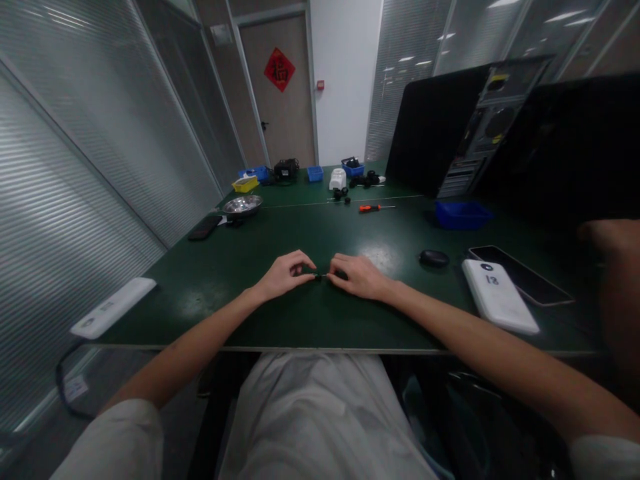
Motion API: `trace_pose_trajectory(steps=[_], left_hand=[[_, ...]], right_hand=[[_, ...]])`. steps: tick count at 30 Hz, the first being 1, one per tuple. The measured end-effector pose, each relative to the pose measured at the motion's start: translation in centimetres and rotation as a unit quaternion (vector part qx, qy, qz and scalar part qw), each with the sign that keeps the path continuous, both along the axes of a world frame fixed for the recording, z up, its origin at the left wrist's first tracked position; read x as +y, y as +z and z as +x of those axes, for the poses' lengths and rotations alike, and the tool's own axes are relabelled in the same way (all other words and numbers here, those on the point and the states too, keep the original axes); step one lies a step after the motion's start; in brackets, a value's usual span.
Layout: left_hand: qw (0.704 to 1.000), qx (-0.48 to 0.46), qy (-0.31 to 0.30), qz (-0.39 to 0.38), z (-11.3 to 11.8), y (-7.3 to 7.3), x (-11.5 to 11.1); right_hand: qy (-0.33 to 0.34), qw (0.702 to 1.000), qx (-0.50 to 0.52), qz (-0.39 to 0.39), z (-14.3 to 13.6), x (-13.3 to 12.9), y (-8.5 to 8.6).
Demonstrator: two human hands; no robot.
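Both my hands rest low over the green table, facing each other near its front middle. My left hand point(290, 273) pinches one side of a small dark part point(319, 276), with thumb and forefinger closed at it. From the other side, my right hand point(357, 276) holds a thin, light-coloured end at that same part, its fingers curled in a pinch. The part is too small to make out clearly. Beyond my hands lies an orange-handled screwdriver point(370, 209), not touched by either one.
A black mouse point(434, 259), white power bank point(500, 296), phone point(520, 275) and blue tray point(463, 215) lie right. Left are a metal bowl point(243, 206), dark phone point(205, 227) and white device point(114, 308). Another person's hand point(613, 237) shows at the right edge.
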State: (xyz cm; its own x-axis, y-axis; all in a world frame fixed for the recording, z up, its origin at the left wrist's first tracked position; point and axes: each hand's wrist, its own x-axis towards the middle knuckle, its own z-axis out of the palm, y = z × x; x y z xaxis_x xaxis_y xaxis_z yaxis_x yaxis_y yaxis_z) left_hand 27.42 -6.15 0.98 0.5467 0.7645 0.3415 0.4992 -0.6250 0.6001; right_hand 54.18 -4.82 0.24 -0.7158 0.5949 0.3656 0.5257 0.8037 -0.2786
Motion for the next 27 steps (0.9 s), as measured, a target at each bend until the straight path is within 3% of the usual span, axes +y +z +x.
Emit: trace_pose_trajectory(steps=[6,12,21,27], left_hand=[[1.0,0.019,-0.007,-0.019,0.2,-0.9,0.3],[1.0,0.008,-0.014,-0.018,0.4,-0.8,0.3],[0.996,-0.057,0.008,-0.068,0.5,-1.3,0.4],[1.0,-0.013,-0.022,0.0,0.8,-1.0,-0.1]], right_hand=[[-0.002,1.0,-0.004,0.008,-0.1,0.0,0.0],[-0.001,1.0,-0.01,0.017,-0.3,-0.2,-0.1],[0.004,1.0,0.03,0.008,-0.5,-0.1,-0.4],[0.006,1.0,-0.01,0.015,-0.7,-0.4,-0.2]])
